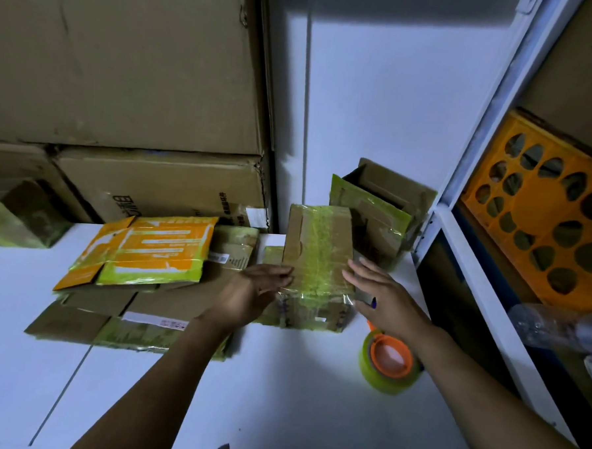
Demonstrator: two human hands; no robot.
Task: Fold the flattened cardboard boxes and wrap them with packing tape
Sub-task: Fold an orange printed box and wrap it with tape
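big brown cartons [125, 61] are stacked against the wall at the back left. below them the white bench [141, 405] carries a pile of flattened boxes [142, 250] on its left, the top one printed orange. the folded box [317, 253], wrapped in greenish tape, stands mid-bench with an open box [381, 208] just behind it. the left hand [253, 290] and right hand [383, 294] press straight fingers against its 2 sides. the tape roll [388, 361] sits by the right wrist.

White table [278, 395]: flattened boxes [139, 305] left, taped box [321, 246] centre, tape roll [388, 361] right.
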